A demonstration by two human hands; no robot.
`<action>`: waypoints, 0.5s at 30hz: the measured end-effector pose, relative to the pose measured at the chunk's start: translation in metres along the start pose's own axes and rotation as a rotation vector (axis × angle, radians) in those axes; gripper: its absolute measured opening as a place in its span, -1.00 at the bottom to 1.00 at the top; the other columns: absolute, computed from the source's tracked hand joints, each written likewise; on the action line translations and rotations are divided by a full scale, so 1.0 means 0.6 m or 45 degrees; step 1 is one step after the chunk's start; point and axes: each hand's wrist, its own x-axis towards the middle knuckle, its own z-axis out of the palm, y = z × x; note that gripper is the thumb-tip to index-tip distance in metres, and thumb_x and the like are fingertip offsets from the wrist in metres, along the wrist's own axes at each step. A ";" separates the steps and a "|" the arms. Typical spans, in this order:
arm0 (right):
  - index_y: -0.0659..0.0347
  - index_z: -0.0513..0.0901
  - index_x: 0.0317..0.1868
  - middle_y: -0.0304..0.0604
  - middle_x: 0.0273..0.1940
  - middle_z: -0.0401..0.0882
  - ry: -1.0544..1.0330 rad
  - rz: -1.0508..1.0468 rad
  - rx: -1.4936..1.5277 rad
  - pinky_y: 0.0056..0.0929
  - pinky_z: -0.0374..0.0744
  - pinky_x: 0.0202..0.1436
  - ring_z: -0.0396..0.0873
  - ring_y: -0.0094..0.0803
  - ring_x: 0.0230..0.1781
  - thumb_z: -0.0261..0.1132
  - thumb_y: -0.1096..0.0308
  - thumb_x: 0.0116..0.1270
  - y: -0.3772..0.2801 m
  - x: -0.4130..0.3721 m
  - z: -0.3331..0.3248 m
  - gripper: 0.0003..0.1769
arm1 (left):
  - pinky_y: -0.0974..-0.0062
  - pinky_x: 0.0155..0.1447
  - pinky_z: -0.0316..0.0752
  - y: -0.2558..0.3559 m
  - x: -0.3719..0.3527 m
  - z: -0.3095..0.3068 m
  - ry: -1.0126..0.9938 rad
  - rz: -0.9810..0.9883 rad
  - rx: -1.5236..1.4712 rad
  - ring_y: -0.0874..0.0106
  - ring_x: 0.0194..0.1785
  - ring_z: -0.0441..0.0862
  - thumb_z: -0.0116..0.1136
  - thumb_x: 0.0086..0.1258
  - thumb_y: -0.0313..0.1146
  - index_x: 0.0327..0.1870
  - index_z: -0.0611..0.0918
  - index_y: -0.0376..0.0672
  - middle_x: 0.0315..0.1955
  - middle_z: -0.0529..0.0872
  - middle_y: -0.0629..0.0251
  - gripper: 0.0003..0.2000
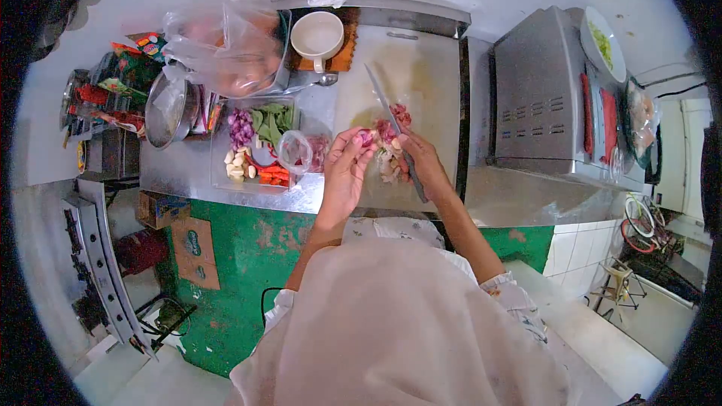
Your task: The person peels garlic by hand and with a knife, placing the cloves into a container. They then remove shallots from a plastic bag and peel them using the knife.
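Observation:
My left hand [344, 169] pinches a small reddish shallot [366, 137] between thumb and fingertips, above the white cutting board [436, 60]. In my right hand [426, 162] is a long knife [379, 90], its blade pointing away from me and slanting left, its handle end showing below the palm. The two hands are close together, and the blade is apart from the shallot. Reddish peels or pieces [401, 114] lie on the board around the blade, with paler scraps [389, 167] nearer me. Beside my left hand stands a clear plastic container [295, 152] with reddish contents.
Left of the board, a tray [216, 169] holds purple shallots [241, 129], garlic [237, 165], red chillies [274, 175] and green leaves [271, 121]. Behind are a white cup [317, 34], a spoon [326, 80] and a plastic bag [226, 49]. A metal appliance [538, 90] stands right.

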 end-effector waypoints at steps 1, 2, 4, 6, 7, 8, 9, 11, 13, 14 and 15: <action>0.01 0.30 0.32 -0.38 -0.67 0.31 0.001 0.000 0.000 -0.63 0.26 -0.74 0.30 -0.64 -0.76 0.05 0.06 0.38 -0.001 -0.001 0.000 -0.46 | 0.64 -0.01 0.51 0.000 0.000 0.000 -0.004 0.000 -0.004 0.52 -0.15 0.59 0.04 0.38 -0.42 -0.03 0.47 -0.26 -0.21 0.62 0.26 -0.80; 0.03 0.36 0.26 -0.38 -0.68 0.31 0.001 0.040 0.032 -0.63 0.26 -0.75 0.29 -0.63 -0.77 0.05 0.06 0.37 -0.003 -0.002 0.000 -0.51 | 0.64 -0.01 0.51 0.000 0.001 0.000 -0.004 0.000 -0.004 0.52 -0.15 0.59 0.04 0.38 -0.42 -0.03 0.47 -0.26 -0.21 0.62 0.26 -0.80; 0.05 0.43 0.19 -0.37 -0.69 0.31 0.002 0.080 0.063 -0.63 0.25 -0.75 0.29 -0.63 -0.77 0.05 0.06 0.37 -0.011 -0.006 0.002 -0.55 | 0.64 -0.01 0.51 0.000 0.001 0.000 0.018 -0.005 0.011 0.51 -0.16 0.59 0.04 0.38 -0.42 -0.04 0.47 -0.25 -0.20 0.62 0.26 -0.80; 0.08 0.52 0.01 -0.37 -0.71 0.30 0.044 0.038 0.056 -0.63 0.27 -0.76 0.28 -0.63 -0.78 0.05 0.06 0.37 -0.017 -0.011 0.006 -0.65 | 0.64 0.00 0.51 0.000 0.002 -0.002 0.041 -0.002 0.017 0.51 -0.16 0.59 0.04 0.38 -0.42 -0.05 0.48 -0.25 -0.20 0.62 0.26 -0.81; 0.08 0.52 0.01 -0.37 -0.71 0.30 0.043 0.039 0.055 -0.63 0.27 -0.76 0.28 -0.63 -0.78 0.05 0.06 0.37 -0.014 -0.009 0.004 -0.65 | 0.64 0.00 0.51 0.000 0.002 -0.003 0.064 0.001 0.023 0.51 -0.16 0.59 0.05 0.37 -0.42 -0.05 0.48 -0.25 -0.19 0.62 0.25 -0.81; 0.08 0.51 -0.10 -0.37 -0.71 0.30 0.039 0.081 0.102 -0.63 0.27 -0.76 0.28 -0.63 -0.78 0.04 0.06 0.37 -0.008 -0.004 -0.001 -0.69 | 0.64 0.00 0.51 -0.001 0.002 -0.005 0.065 0.001 0.022 0.51 -0.16 0.59 0.05 0.37 -0.42 -0.05 0.48 -0.25 -0.19 0.62 0.25 -0.81; 0.08 0.50 -0.20 -0.37 -0.71 0.30 0.035 0.123 0.148 -0.63 0.28 -0.76 0.28 -0.63 -0.78 0.04 0.05 0.37 -0.005 -0.002 -0.004 -0.71 | 0.63 0.00 0.51 -0.002 0.002 -0.006 0.102 0.010 0.028 0.51 -0.16 0.59 0.05 0.37 -0.42 -0.06 0.48 -0.25 -0.19 0.62 0.25 -0.81; 0.10 0.51 -0.18 -0.35 -0.70 0.36 0.030 0.126 0.136 -0.60 0.27 -0.76 0.31 -0.61 -0.78 0.03 0.05 0.37 -0.001 0.000 -0.009 -0.69 | 0.63 0.00 0.51 -0.004 0.004 -0.008 0.138 0.020 0.033 0.51 -0.16 0.59 0.06 0.37 -0.41 -0.06 0.48 -0.25 -0.20 0.62 0.25 -0.81; 0.12 0.52 -0.16 -0.33 -0.69 0.42 0.024 0.131 0.124 -0.57 0.27 -0.76 0.34 -0.58 -0.78 0.01 0.04 0.38 -0.004 -0.002 -0.007 -0.66 | 0.63 0.01 0.51 -0.005 0.004 -0.010 0.119 0.032 0.022 0.51 -0.16 0.59 0.06 0.37 -0.41 -0.06 0.48 -0.25 -0.20 0.62 0.25 -0.81; 0.13 0.52 -0.19 -0.34 -0.69 0.42 0.024 0.090 0.134 -0.57 0.27 -0.76 0.35 -0.58 -0.78 0.01 0.03 0.38 -0.007 -0.004 -0.005 -0.66 | 0.63 0.01 0.51 -0.005 0.004 -0.010 0.119 0.033 0.021 0.51 -0.16 0.59 0.06 0.37 -0.41 -0.06 0.48 -0.25 -0.20 0.62 0.25 -0.81; 0.13 0.52 -0.22 -0.34 -0.70 0.42 0.023 0.050 0.145 -0.57 0.27 -0.76 0.35 -0.58 -0.78 0.01 0.03 0.37 -0.012 -0.008 -0.003 -0.65 | 0.62 0.01 0.50 -0.005 0.004 -0.008 0.131 0.020 0.026 0.51 -0.16 0.59 0.06 0.37 -0.41 -0.05 0.48 -0.25 -0.20 0.62 0.26 -0.81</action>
